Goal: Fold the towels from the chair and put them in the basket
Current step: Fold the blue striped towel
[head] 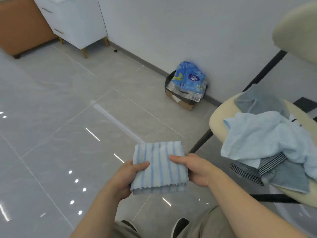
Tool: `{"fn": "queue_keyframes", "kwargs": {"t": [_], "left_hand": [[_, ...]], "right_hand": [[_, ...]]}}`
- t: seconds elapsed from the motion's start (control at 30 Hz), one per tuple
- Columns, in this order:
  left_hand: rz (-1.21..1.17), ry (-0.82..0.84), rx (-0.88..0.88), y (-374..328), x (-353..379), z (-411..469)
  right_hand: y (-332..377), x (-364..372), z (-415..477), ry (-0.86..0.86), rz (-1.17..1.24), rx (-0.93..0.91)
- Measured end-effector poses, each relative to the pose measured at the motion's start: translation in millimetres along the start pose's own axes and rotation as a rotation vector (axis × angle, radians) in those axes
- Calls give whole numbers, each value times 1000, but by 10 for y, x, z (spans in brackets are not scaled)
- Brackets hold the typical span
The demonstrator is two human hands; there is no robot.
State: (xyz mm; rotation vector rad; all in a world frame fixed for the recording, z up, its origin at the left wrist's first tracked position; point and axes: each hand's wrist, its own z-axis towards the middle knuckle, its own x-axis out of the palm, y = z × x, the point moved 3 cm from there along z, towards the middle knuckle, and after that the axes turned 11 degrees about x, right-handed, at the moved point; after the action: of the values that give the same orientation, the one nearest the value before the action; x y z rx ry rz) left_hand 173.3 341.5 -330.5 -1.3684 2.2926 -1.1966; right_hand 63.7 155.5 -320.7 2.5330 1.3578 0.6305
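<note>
Folded towel (159, 167): small, roughly square, pale blue-white with thin blue stripes running away from the person, zigzag-cut edges, at least two layers visible at its near edge. It is held flat in the air over the floor (68, 117), left of the chair (216, 121), off its front corner.

Left hand (127, 179) grips the towel's left edge, thumb on top, fingers curled under. Right hand (197, 169) grips the right edge the same way, thumb lying on top, fingers below. Both forearms are bare.

The chair has a cream seat, cream backrest and dark legs. On its seat is a loose pile of unfolded towels: a light blue towel (257, 134) crumpled on top and hanging over the seat's front edge; a grey towel (257, 102) behind it toward the backrest; a dark striped towel (267, 162) sticking out from under the light blue one at the near edge; a grey-blue towel (289, 179) beside that, draped over the near edge.

Cardboard box (181, 101): on the floor against the wall, left of the chair and beyond it, well apart. It is lined with a dark bag and stuffed with a blue plastic package (190, 78) and clear wrap that stick up above the rim.

Far left of the chair, along the same wall: a white cabinet (77, 21) with drawers and gold legs, and a brown unit (22, 30) just beside it. The floor is glossy grey tile with light reflections.
</note>
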Motion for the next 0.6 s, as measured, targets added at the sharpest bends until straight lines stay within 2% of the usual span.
{"fn": "queue_keyframes", "kwargs": {"t": [0.13,0.4,0.5,0.6], "left_hand": [[-33,16,-63,-939,-93,-336],[33,78,-184,-3316,-7,-2119],[22,101,-165,-3944,4,-2608],[-19,130,-84,-4297,-43,-2804]], "right_hand": [[729,411,-545,-82,-36,14],[1889,1592,-2922,-48,2,37],[2156,1946,-3540,-8,32,8],[2359,2180,-3771,26,33,-51]]}}
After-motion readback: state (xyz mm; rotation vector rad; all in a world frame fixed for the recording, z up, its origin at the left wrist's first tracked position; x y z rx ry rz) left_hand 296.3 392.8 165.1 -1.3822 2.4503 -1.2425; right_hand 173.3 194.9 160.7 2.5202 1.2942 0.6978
